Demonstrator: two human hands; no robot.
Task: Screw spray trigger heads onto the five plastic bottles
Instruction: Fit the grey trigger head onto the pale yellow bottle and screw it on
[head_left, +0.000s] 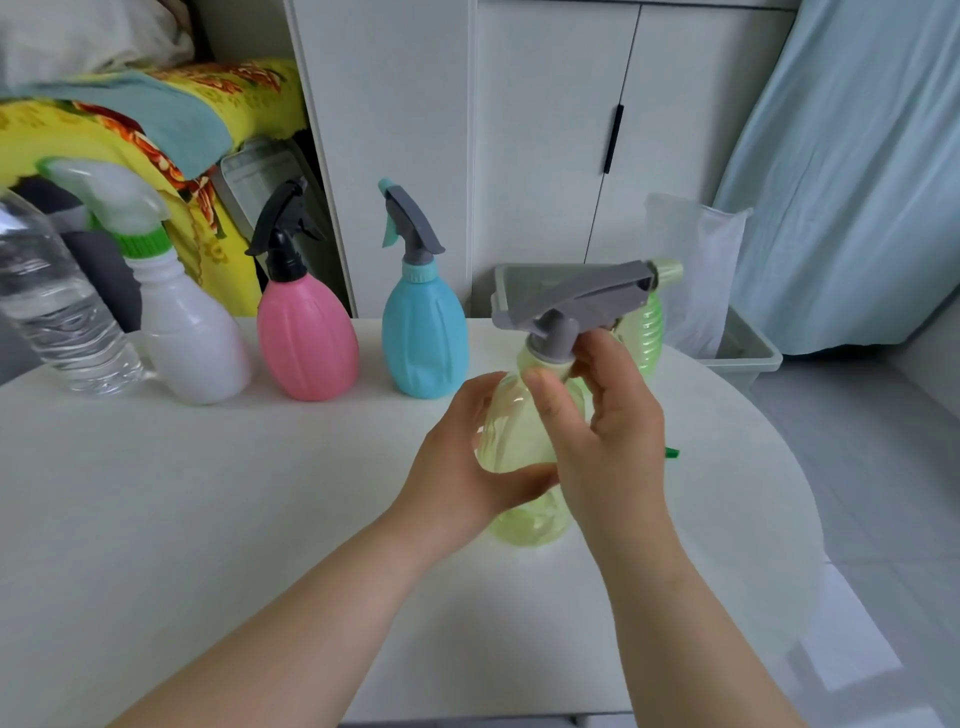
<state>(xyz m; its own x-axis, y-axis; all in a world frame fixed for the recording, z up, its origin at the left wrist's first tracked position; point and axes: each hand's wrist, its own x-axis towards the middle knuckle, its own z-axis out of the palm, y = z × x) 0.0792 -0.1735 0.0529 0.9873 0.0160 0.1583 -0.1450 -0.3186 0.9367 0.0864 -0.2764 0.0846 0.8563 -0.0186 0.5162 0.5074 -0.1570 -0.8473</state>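
A pale yellow-green translucent bottle (511, 431) stands on the white table (260, 493), with my left hand (467, 467) wrapped around its body. My right hand (597, 415) pinches the collar of the grey trigger head (576, 299) seated on its neck. In a row behind stand a white bottle (192, 338) with a white and green head, a pink bottle (306, 338) with a black head, and a blue bottle (423, 338) with a grey head. A ribbed green bottle (644, 327) stands behind my right hand, partly hidden. A green piece (671, 453) pokes out beside my right hand.
A clear water bottle (52, 312) stands at the far left of the table. A grey bin (743, 348) with a plastic bag sits on the floor past the table's rounded right edge. White cupboard doors and a blue curtain are behind.
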